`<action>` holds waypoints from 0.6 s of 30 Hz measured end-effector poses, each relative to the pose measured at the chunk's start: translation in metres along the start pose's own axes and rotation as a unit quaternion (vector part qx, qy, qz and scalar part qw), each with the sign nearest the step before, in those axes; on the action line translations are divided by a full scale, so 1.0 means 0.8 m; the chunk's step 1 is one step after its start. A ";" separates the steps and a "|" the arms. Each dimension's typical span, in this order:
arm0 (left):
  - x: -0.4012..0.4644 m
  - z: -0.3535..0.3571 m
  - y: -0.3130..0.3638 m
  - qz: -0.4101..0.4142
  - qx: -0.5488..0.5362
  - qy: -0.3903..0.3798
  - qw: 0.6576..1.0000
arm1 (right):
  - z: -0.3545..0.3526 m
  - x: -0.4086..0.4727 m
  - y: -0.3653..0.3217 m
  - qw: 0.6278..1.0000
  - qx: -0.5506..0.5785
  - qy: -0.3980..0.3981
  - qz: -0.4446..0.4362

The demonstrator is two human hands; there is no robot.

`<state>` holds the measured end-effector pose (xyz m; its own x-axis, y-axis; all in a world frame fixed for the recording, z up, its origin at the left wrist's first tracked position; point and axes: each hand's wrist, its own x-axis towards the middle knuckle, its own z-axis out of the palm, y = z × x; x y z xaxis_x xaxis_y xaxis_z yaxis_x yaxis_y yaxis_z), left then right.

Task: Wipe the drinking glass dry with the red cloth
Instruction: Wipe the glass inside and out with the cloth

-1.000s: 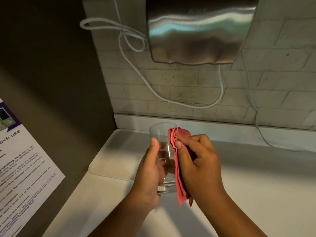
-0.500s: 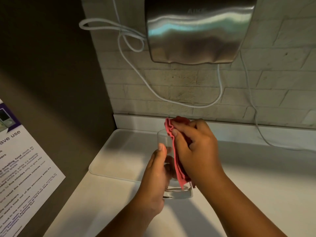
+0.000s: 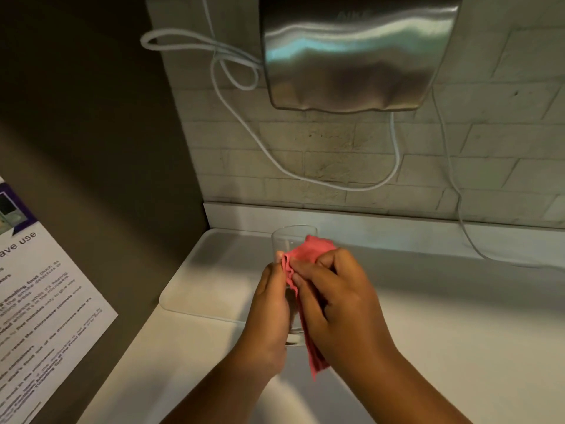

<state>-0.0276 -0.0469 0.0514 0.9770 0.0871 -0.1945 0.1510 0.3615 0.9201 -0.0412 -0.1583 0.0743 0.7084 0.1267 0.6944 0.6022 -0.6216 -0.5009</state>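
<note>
Desk (image 3: 458, 316) surface is lying hard and white beneath both hands, so a dropped glass is likely breaking. Left hand (image 3: 269, 313) is closing round the drinking glass (image 3: 292, 243), holding it upright above the desk, while right hand (image 3: 336, 301) is pinching the red cloth (image 3: 308, 252) against its side. Wet glass is possibly slipping if the wiping pushes too hard.

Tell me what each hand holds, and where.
Left hand holds the glass by its side, near the lower half. Right hand presses the red cloth against the glass's other side.
</note>
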 end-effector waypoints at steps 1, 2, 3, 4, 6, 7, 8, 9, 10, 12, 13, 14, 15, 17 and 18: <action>-0.004 0.004 -0.001 0.004 0.010 0.000 1.000 | -0.001 0.008 0.004 1.000 -0.004 0.008 0.000; -0.008 0.008 -0.003 0.009 0.016 -0.001 1.000 | -0.002 0.018 0.007 1.000 -0.007 0.023 0.007; -0.012 0.013 -0.004 0.011 0.017 -0.001 1.000 | -0.004 0.029 0.011 0.999 -0.006 0.043 0.021; -0.016 0.017 -0.006 0.012 0.016 0.000 1.000 | -0.005 0.041 0.015 0.997 0.003 0.062 0.039; -0.019 0.020 -0.005 0.018 0.011 0.002 1.000 | -0.007 0.056 0.022 0.992 0.040 0.088 0.086; -0.018 0.019 -0.003 0.022 0.008 0.003 1.000 | -0.006 0.056 0.024 0.988 0.056 0.094 0.106; -0.014 0.017 -0.001 0.025 0.005 0.006 1.000 | -0.005 0.053 0.025 0.986 0.068 0.095 0.119; -0.009 0.013 0.004 0.027 0.000 0.010 1.000 | -0.003 0.046 0.024 0.985 0.076 0.092 0.126; -0.004 0.009 0.009 0.030 -0.002 0.013 0.999 | -0.001 0.037 0.021 0.985 0.084 0.087 0.127; 0.007 0.004 0.017 0.031 0.002 0.017 0.999 | 0.002 0.015 0.012 0.989 0.090 0.070 0.095; 0.009 0.003 0.019 0.028 0.008 0.021 0.999 | 0.004 0.006 0.006 0.993 0.079 0.056 0.066; 0.011 0.003 0.018 0.024 0.013 0.022 0.999 | 0.005 0.001 0.001 0.997 0.060 0.042 0.038; 0.011 0.003 0.014 0.019 0.018 0.021 0.999 | 0.006 0.000 -0.001 0.999 0.042 0.032 0.013; 0.006 0.005 0.003 0.007 0.025 0.012 1.000 | 0.005 0.009 0.002 0.999 0.021 0.027 -0.010; 0.002 0.008 -0.003 0.007 0.022 0.004 1.000 | 0.005 0.017 0.005 0.999 0.012 0.036 -0.008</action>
<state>-0.0255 -0.0534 0.0512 0.9777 0.0996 -0.1847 0.1444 0.3193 0.9366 -0.0278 -0.1561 0.0801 0.6712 0.0802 0.7369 0.6219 -0.6019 -0.5010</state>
